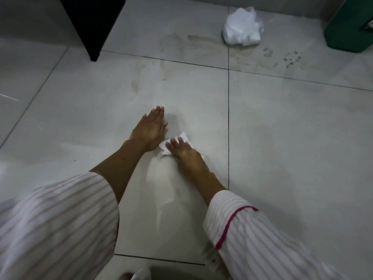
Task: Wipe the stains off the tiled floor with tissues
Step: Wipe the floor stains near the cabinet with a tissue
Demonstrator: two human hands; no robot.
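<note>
Your right hand presses a small crumpled white tissue flat against the tiled floor, fingers closed down over it, near the centre of the tile before you. Your left hand rests just beside it, palm down, fingers extended and holding nothing. The tile around the tissue appears largely clean. Remaining work lies farther out: brownish smears and dark speckles mark the far tiles near a wad of white tissues, beside a green bin

Dim, greyish light — soft glare on the glossy tiled floor, striped sleeves blurred, edges bowed.
</note>
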